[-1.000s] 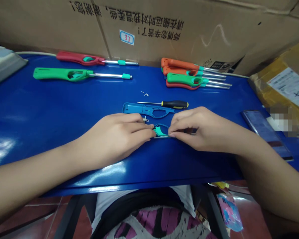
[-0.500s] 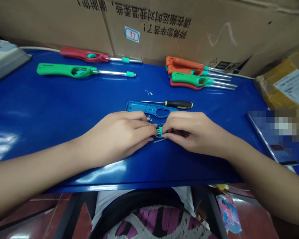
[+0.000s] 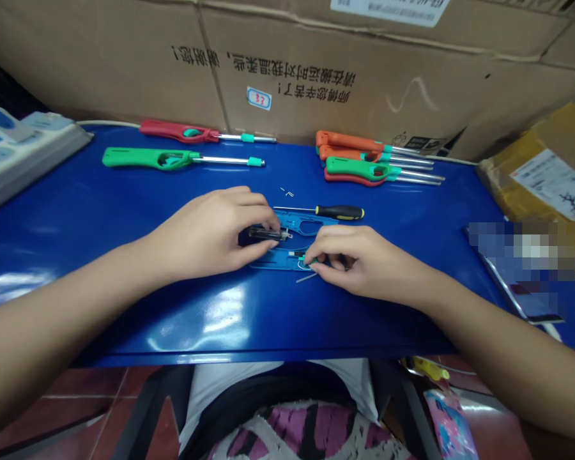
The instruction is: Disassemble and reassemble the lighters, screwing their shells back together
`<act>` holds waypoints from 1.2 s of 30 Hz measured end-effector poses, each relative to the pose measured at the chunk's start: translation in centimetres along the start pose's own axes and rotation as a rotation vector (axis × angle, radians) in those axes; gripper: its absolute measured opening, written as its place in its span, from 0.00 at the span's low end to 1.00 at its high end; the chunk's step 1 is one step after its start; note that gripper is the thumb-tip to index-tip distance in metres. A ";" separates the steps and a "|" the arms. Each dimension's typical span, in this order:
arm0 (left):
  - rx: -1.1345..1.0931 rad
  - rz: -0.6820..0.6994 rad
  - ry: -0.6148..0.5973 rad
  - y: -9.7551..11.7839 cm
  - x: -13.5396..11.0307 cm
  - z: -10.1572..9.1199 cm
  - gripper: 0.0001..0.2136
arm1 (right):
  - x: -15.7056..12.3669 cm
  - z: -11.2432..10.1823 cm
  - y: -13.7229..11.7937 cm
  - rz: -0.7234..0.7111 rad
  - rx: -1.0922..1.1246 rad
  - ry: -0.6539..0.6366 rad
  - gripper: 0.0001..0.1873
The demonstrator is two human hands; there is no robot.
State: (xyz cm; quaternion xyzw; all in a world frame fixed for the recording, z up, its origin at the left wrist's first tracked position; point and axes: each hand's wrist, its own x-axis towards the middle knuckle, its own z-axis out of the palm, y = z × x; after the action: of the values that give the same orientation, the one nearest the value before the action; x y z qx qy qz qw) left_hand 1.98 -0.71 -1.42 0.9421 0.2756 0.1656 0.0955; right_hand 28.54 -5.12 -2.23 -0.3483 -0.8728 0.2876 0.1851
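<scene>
On the blue table lie two opened blue lighter shell halves, the far one and the near one. My left hand pinches a small dark gas tank with a metal tip just above the shells. My right hand is closed on a teal trigger piece at the near shell. A thin metal rod lies under my right fingers. A black and yellow screwdriver rests just beyond the shells.
A green lighter and a red lighter lie at the back left; a stack of orange, green and red lighters at the back right. Cardboard boxes wall the back. A power strip sits left, a yellow parcel right.
My left hand has drawn back from the trigger piece and lifted a dark tank part. My right hand keeps pinching the teal piece. The view has shifted.
</scene>
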 end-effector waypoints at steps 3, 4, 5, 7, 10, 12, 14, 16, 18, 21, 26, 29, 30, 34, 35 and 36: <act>-0.064 -0.089 -0.061 -0.8 0.1 -0.2 0.10 | 0.0 -0.1 0.1 -0.017 -0.009 -0.004 0.06; -0.101 -0.115 -0.076 -1.0 0.1 -0.2 0.11 | 0.0 -0.1 0.2 -0.019 -0.009 -0.003 0.06; -0.139 -0.135 -0.087 -1.0 0.1 -0.1 0.11 | 0.0 -0.1 0.2 -0.017 -0.006 -0.004 0.06; -0.199 -0.162 -0.099 -1.1 0.2 0.1 0.11 | 0.0 -0.1 0.3 -0.011 0.003 -0.011 0.07; -0.238 -0.195 -0.099 -1.1 0.2 0.4 0.11 | -0.1 -0.2 0.5 -0.002 0.014 -0.014 0.08; -0.238 -0.211 -0.105 -1.1 0.2 0.5 0.12 | -0.1 -0.2 0.5 -0.002 0.019 -0.014 0.08; -0.231 -0.202 -0.122 -1.0 0.1 0.4 0.13 | 0.0 -0.2 0.6 -0.001 0.023 -0.014 0.08; -0.227 -0.171 -0.139 -0.8 0.1 0.3 0.14 | 0.0 -0.2 0.6 -0.005 0.030 -0.018 0.08; -0.232 -0.144 -0.156 -0.7 0.0 0.1 0.14 | 0.0 -0.3 0.6 -0.004 0.039 -0.024 0.08; -0.242 -0.139 -0.177 -0.4 0.0 -0.1 0.12 | 0.0 -0.4 0.5 0.001 0.043 -0.032 0.09; -0.216 -0.150 -0.186 0.1 0.0 -0.3 0.12 | -0.1 -0.5 0.4 0.003 0.035 -0.046 0.08; -0.223 -0.171 -0.200 0.2 0.0 -0.2 0.13 | -0.2 -0.5 0.3 -0.006 0.028 -0.059 0.08; -0.231 -0.166 -0.202 0.2 0.0 -0.2 0.13 | -0.2 -0.5 0.3 -0.009 0.025 -0.062 0.08; -0.270 -0.106 -0.173 0.4 -0.1 -0.1 0.12 | -0.1 -0.5 0.4 -0.024 -0.009 -0.047 0.07; -0.282 -0.096 -0.145 0.5 -0.1 -0.1 0.11 | -0.1 -0.6 0.4 -0.027 -0.027 -0.044 0.07; -0.296 -0.095 -0.112 0.6 0.0 -0.1 0.11 | -0.1 -0.7 0.3 -0.028 -0.048 -0.043 0.06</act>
State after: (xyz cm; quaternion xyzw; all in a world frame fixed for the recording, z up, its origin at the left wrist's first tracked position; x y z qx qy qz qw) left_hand 2.25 -1.25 -1.18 0.9113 0.2868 0.1467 0.2565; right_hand 29.15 -4.77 -1.95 -0.3340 -0.8879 0.2716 0.1619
